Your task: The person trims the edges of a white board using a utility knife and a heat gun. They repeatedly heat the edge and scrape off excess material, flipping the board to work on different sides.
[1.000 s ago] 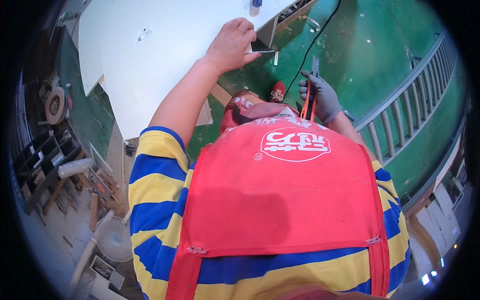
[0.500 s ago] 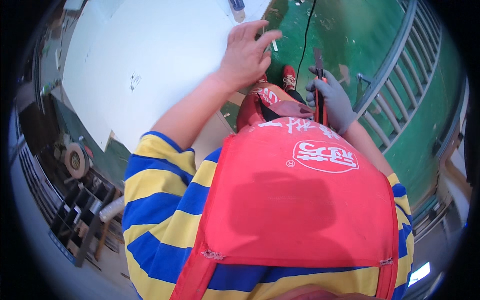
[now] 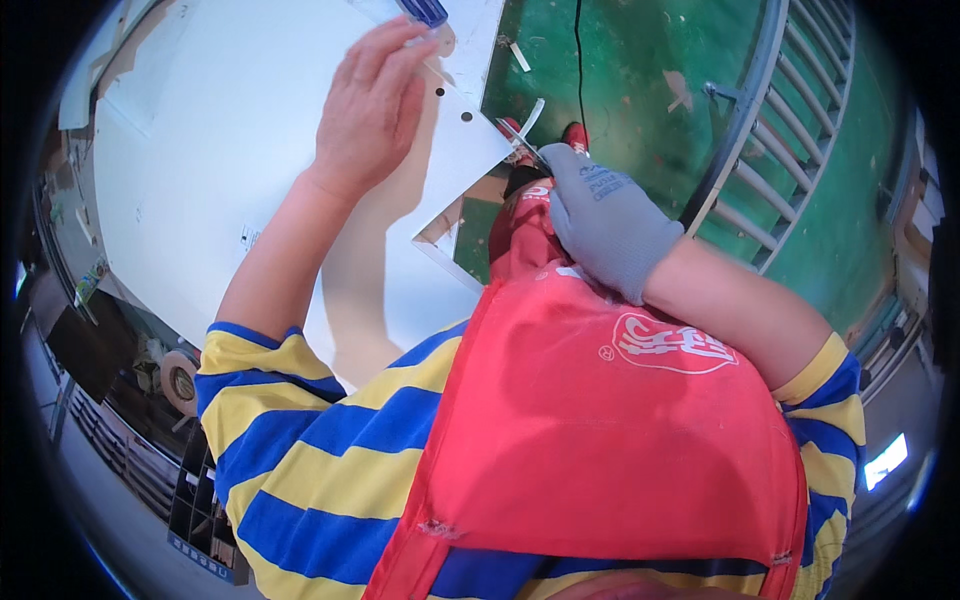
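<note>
A large white panel lies to my left, with two small dark holes near its right corner. Over it my bare left hand is open, fingers stretched out beside a blue object, perhaps a bottle or tool handle, cut off by the upper edge. Whether the fingertips touch it, I cannot tell. My right hand, in a grey glove, is closed on a utility knife; its blade points toward the panel's corner, and the handle is mostly hidden. By the blade, a thin white strip curves past the panel's edge.
A grey metal rack with bars stands on the green floor at right. A black cable runs across that floor, with scraps about. At lower left are a tape roll and a dark compartment box.
My left hand has moved left, farther over the panel. My right hand has brought the knife leftward to the panel's corner, its blade now tilted instead of upright.
</note>
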{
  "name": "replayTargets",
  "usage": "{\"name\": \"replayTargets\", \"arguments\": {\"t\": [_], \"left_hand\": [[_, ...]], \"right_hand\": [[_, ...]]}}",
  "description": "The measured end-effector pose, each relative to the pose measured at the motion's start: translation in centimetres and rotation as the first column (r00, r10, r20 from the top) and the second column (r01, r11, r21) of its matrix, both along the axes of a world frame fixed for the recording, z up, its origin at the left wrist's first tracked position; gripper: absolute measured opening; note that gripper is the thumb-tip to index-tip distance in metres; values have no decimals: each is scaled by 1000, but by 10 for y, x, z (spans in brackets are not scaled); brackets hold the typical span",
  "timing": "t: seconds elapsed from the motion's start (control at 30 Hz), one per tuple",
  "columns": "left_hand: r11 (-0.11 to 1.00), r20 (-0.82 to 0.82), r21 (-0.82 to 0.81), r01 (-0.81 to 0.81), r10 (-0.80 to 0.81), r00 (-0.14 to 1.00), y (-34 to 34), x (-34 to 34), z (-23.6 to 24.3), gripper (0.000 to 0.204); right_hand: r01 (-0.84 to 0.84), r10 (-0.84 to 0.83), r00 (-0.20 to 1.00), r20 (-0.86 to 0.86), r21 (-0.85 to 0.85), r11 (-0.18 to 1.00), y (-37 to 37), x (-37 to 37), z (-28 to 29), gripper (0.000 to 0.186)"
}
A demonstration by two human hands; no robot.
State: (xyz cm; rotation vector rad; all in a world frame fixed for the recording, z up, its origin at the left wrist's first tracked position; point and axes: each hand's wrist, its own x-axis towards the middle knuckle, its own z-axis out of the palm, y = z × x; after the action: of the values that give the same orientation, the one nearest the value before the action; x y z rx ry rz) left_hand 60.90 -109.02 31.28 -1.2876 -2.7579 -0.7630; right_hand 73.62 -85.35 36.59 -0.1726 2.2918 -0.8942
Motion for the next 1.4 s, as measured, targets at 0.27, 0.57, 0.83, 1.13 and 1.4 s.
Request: {"name": "replayTargets", "arguments": {"t": [0.27,0.57,0.83,1.13,1.4], "left_hand": [[994,-6,-64,-91,91,996,-1,4,-3,27],[880,57,32,473,-475,878,55,-27,13,46],[681,224,-152,716,-682,696,85,-45,26,28],[694,209,-119,710,-682,701,86,-43,25,29],[667,200,-171,725,-697,689,89,-42,28,32]], "right_hand": [[-23,19,986,165,25,999,-16,-4,12,23],[68,-66,985,158,-7,998,-17,2,-2,28],[-24,27,976,216,-17,1000,-15,-11,6,22],[-74,62,975,215,49,996,-17,-13,7,18],[-60,51,963,264,26,998,-17,-15,1,18]]}}
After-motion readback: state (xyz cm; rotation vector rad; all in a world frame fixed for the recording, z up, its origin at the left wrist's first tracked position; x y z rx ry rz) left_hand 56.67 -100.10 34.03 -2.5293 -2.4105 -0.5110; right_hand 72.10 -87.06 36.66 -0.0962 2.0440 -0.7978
